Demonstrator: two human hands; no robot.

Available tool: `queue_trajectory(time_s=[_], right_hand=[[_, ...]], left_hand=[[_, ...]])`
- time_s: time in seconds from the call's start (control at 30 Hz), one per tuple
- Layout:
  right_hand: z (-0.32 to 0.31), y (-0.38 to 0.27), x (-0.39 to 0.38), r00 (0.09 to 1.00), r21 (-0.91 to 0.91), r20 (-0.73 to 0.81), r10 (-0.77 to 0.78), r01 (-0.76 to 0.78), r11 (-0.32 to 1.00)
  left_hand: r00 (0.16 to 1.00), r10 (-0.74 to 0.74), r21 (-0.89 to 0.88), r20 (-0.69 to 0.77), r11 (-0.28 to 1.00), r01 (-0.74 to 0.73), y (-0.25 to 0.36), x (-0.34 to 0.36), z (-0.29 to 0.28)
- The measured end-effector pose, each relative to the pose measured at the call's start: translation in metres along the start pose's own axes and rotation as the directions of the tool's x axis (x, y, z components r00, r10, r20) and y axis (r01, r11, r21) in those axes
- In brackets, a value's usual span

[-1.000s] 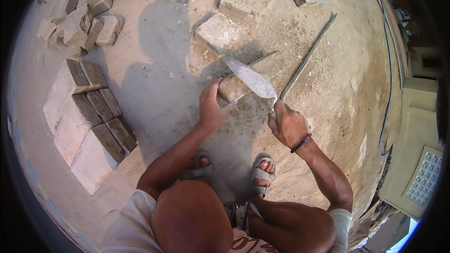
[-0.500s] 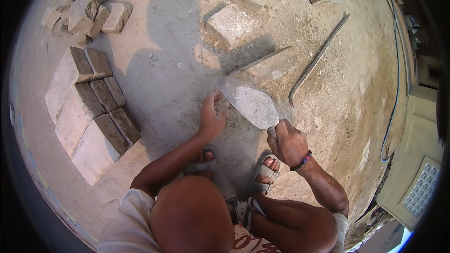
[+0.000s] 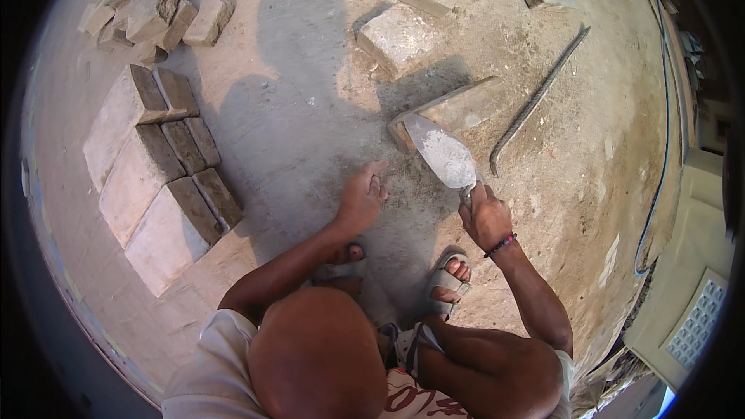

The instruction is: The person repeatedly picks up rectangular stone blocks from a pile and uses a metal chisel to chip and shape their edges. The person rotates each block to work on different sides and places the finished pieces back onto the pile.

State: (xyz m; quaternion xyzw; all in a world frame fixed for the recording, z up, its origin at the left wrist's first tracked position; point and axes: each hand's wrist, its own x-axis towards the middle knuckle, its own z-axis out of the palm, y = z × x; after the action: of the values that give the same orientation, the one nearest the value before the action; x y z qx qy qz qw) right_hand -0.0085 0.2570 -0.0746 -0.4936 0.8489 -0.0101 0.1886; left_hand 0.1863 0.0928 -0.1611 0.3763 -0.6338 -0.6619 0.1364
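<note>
Red lettering on a pale garment, only partly in view

Large red lettering (image 3: pixel 405 398) stands on the person's pale garment (image 3: pixel 398 379), at the lower edge of the head view, where a small patch of the cloth shows between the bent legs. The characters are red on an off-white ground, set side by side in a row across the cloth. The rounded bare left knee (image 3: pixel 318 365) borders the patch on one side, the bent right leg (image 3: pixel 497 365) on the other, and the view's lower border cuts into the row from below. Only part of the lettering can be made out; the full wording cannot be told.
</note>
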Motion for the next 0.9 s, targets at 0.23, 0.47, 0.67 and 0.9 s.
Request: queue_trajectory(time_s=[0.23, 0.47, 0.67, 0.9], right_hand=[[-0.067, -0.022, 0.024, 0.963, 0.309, -0.206, 0.172, -0.102, 0.946], [-0.008, 0.069, 0.022, 0.965, 0.088, -0.140, 0.219, -0.209, 0.974], [-0.062, -0.004, 0.023, 0.982, 0.172, -0.149, 0.119, -0.092, 0.981], [-0.049, 0.124, 0.060, 0.900, 0.075, -0.060, 0.432, -0.428, 0.901]], left_hand=[[0.952, -0.259, -0.091, 0.162, 0.957, 0.276, 0.002, -0.003, -0.015], [0.758, -0.514, -0.536, 0.400, 0.540, 0.649, 0.027, 0.025, -0.009], [0.614, -0.473, -0.676, 0.632, 0.051, 0.735, 0.019, 0.067, -0.015], [0.685, -0.487, -0.791, 0.542, -0.019, 0.612, 0.055, 0.087, 0.021]])
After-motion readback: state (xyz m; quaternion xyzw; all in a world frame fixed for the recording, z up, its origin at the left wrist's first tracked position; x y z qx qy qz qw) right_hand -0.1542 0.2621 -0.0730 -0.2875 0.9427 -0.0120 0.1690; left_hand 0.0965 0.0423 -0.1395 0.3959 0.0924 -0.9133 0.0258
